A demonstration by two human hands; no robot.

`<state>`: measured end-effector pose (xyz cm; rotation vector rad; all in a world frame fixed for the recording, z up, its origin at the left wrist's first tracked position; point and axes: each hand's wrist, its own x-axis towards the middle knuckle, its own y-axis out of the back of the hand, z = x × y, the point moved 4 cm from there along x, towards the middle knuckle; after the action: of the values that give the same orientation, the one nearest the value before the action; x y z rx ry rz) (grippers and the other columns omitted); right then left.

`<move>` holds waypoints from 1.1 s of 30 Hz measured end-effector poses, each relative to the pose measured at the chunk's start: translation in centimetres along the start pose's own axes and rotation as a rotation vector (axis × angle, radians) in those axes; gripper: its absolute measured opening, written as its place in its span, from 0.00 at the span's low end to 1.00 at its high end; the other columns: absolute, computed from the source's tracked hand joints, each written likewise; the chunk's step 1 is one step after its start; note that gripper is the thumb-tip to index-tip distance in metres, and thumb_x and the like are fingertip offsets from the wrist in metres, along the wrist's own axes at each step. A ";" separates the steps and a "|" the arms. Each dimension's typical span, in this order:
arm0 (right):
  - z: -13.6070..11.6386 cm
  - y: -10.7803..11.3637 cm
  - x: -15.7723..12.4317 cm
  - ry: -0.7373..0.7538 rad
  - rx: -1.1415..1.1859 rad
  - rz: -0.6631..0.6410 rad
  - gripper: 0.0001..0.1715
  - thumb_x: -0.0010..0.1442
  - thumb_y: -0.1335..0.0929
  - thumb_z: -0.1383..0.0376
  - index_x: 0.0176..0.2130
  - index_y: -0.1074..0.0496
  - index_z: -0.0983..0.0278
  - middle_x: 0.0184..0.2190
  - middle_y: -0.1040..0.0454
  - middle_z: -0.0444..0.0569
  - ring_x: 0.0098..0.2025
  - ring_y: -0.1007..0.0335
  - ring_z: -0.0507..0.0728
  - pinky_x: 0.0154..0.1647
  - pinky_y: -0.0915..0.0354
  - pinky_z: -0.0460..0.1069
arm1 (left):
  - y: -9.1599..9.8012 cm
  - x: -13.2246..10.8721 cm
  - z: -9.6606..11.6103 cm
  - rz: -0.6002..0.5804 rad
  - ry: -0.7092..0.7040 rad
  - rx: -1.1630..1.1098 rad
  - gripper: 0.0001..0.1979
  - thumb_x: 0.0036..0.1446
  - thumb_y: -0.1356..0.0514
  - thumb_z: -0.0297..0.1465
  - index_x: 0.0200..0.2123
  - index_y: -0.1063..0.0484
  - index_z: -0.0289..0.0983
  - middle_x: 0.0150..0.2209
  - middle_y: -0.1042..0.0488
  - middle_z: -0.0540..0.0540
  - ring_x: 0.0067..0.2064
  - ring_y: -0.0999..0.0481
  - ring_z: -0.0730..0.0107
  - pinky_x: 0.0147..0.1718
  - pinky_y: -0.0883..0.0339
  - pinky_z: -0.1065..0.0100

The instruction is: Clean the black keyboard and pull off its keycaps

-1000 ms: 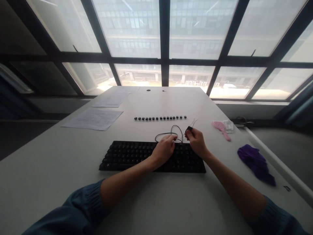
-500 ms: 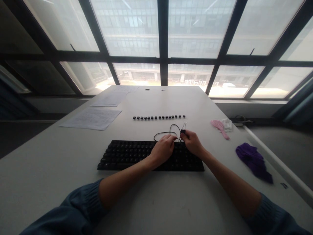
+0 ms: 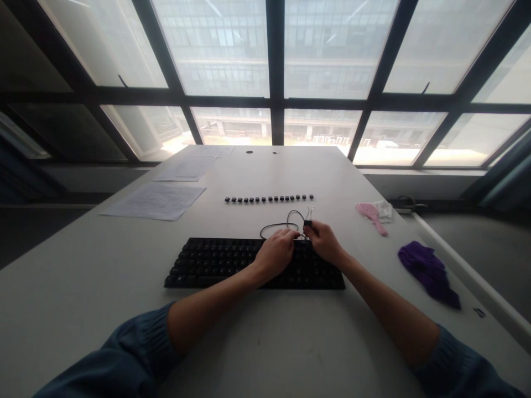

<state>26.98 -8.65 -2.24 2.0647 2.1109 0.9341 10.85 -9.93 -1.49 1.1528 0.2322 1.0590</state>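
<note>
A black keyboard (image 3: 219, 260) lies in front of me, and both hands are over its right half. Near its back edge my left hand (image 3: 276, 251) is closed, with fingertips pinched at a thin black cable (image 3: 274, 224); the exact grip is partly hidden. The cable loops on the table behind the keyboard. Just right of it, my right hand (image 3: 326, 240) pinches a small black piece with two thin silver wire prongs (image 3: 308, 222), the prongs pointing up and away. My fingertips almost meet. Further back stands a row of several small black key-sized pieces (image 3: 269, 199).
Paper sheets (image 3: 155, 202) lie on the left of the white table (image 3: 265, 342). At the right are a pink hairbrush (image 3: 373, 216) on a clear wrapper, a purple cloth (image 3: 429, 273) and a small dark flat piece (image 3: 479, 313). Windows (image 3: 319, 50) rise beyond the far edge.
My right hand and the wire-pronged piece have shifted very slightly left, towards my left hand. Otherwise the scene looks the same.
</note>
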 end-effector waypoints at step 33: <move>-0.7 -0.5 -0.4 0.148 -0.118 -0.055 0.14 0.65 0.36 0.66 0.27 0.35 0.62 0.28 0.30 0.46 0.31 0.37 0.55 0.34 0.41 0.48 | 0.0 1.5 0.2 -0.111 -0.020 0.036 0.07 0.63 0.42 0.30 0.41 0.24 0.38 0.39 0.22 0.43 0.44 0.26 0.56 0.46 0.31 0.59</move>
<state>26.25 -9.27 -2.05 1.9269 2.1117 1.2062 11.77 -8.89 -0.90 1.1690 0.2973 0.9485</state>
